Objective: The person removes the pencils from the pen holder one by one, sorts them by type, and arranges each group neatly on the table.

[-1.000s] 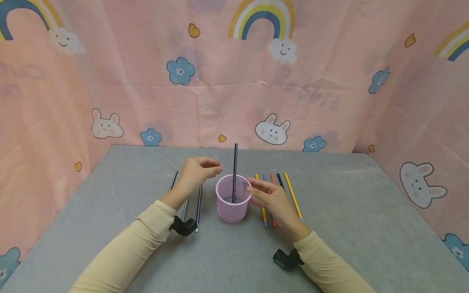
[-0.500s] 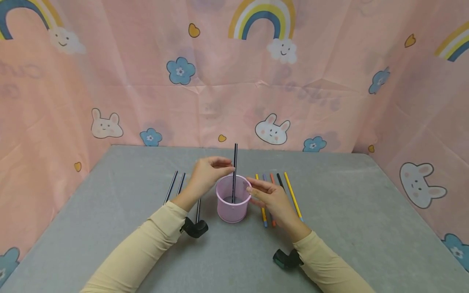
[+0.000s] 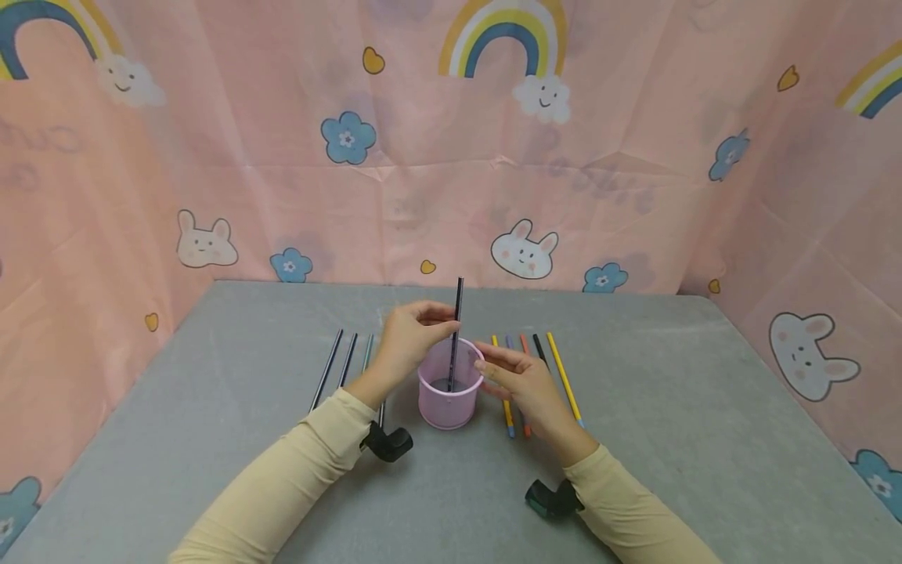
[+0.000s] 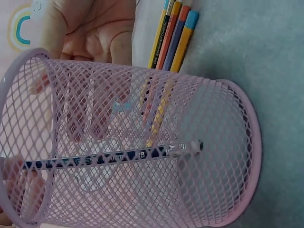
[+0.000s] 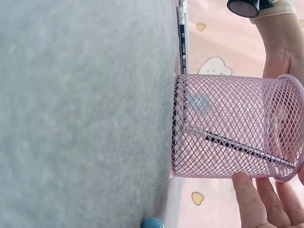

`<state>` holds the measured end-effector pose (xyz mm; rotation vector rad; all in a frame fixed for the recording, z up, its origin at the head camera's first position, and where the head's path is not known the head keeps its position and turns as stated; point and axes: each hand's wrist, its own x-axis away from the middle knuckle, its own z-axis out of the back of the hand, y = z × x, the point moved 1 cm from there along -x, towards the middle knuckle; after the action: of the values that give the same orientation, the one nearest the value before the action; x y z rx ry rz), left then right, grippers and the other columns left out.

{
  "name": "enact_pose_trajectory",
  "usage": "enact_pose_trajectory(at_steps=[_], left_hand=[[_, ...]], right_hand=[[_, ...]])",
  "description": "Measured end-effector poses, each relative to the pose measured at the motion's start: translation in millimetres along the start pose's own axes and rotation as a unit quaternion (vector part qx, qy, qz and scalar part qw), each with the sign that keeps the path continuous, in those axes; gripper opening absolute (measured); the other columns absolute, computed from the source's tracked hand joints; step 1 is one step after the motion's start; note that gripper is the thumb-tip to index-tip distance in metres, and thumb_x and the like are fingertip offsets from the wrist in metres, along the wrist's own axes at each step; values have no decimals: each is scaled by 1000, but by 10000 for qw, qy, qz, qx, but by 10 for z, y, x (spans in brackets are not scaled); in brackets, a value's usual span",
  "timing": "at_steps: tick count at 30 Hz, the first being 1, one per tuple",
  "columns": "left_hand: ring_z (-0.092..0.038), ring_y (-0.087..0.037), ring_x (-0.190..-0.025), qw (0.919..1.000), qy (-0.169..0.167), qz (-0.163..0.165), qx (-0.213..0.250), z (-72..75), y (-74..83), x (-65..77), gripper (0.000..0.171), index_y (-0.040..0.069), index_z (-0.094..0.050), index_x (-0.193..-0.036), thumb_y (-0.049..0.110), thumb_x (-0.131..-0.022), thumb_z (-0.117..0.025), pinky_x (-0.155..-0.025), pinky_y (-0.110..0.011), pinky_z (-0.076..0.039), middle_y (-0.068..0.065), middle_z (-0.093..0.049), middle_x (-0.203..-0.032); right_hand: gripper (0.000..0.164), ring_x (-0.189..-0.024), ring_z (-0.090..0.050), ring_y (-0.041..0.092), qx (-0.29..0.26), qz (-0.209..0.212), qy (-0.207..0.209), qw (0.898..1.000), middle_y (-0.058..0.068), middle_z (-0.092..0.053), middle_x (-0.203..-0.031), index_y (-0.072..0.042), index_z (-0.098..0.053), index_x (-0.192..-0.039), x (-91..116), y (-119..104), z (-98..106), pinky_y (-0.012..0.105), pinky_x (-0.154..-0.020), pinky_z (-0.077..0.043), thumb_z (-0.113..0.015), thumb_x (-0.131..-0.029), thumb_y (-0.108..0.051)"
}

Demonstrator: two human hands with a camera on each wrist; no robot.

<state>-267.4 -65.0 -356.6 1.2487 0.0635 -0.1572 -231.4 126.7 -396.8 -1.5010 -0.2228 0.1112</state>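
A pink mesh pencil cup stands upright on the table. Inside it, a dark striped pencil leans slightly to the right, its lower end near the cup's floor in the left wrist view. My left hand pinches this pencil between thumb and fingers just above the rim. On the cup's right side, my right hand holds the wall near the rim, thumb in front and fingers behind; those fingers press along the mesh in the right wrist view.
Left of the cup lie several dark pencils, partly covered by the left forearm. To its right are several coloured pencils, including a yellow pencil, some behind the right hand. A pink printed curtain surrounds the grey table.
My left hand has moved right to the standing pencil and taken hold of it. The pencil's top has tipped a little to the right. My right hand has stayed on the cup.
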Motion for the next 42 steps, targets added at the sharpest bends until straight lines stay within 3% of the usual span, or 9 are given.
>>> enact_pose_trajectory(at_steps=[6, 13, 23, 31, 35, 42], left_hand=[[-70, -22, -102, 9998, 61, -92, -135, -50, 21, 2, 26, 7, -73, -111, 18, -88, -76, -89, -36, -60, -9, -75, -107], [-71, -23, -101, 9999, 84, -113, -8, -43, 76, 12, 23, 6, -73, -111, 15, -89, -74, -85, -33, -61, -10, -75, -106], [-71, -19, -96, 9983, 257, -390, 350, 112, 295, 44, 24, 5, -72, -109, 16, -88, -75, -84, -28, -61, -11, -74, -106], [-72, -18, -93, 9971, 251, -396, 599, 237, 465, 112, 27, 4, -71, -112, 16, -89, -75, -88, -27, -61, -13, -73, -109], [-71, -18, -93, 9952, 310, -558, 746, 306, 535, 124, 27, 1, -70, -111, 14, -88, -75, -87, -27, -61, -15, -72, -110], [-72, -13, -86, 9940, 453, -717, 695, 448, 643, 168, 26, 2, -70, -110, 15, -88, -76, -84, -26, -62, -15, -73, -108]], right_hand=[[47, -126, -60, 23, -19, 46, -49, 10000, 16, -59, -141, -3, -56, -139, 2, 9, 2, 37, -97, -58, -67, -96, -19], [47, -122, -62, 17, -60, 63, -72, 9999, 16, -59, -140, -3, -57, -139, 3, 4, -3, 36, -96, -58, -67, -95, -18], [47, -125, -61, 23, -66, 63, -100, 9999, 16, -60, -139, -4, -57, -138, -4, 9, 5, 38, -97, -58, -68, -95, -20], [48, -122, -63, 19, -58, 41, -71, 9999, 16, -61, -138, -4, -57, -138, 1, 5, 1, 37, -97, -58, -68, -95, -21], [48, -122, -63, 20, -32, 39, -61, 10000, 15, -61, -139, -5, -58, -138, -4, 10, 3, 37, -97, -58, -69, -95, -21], [47, -122, -63, 19, -31, 1, -51, 10000, 14, -61, -138, -5, -58, -138, -18, 13, -3, 36, -96, -58, -69, -95, -20]])
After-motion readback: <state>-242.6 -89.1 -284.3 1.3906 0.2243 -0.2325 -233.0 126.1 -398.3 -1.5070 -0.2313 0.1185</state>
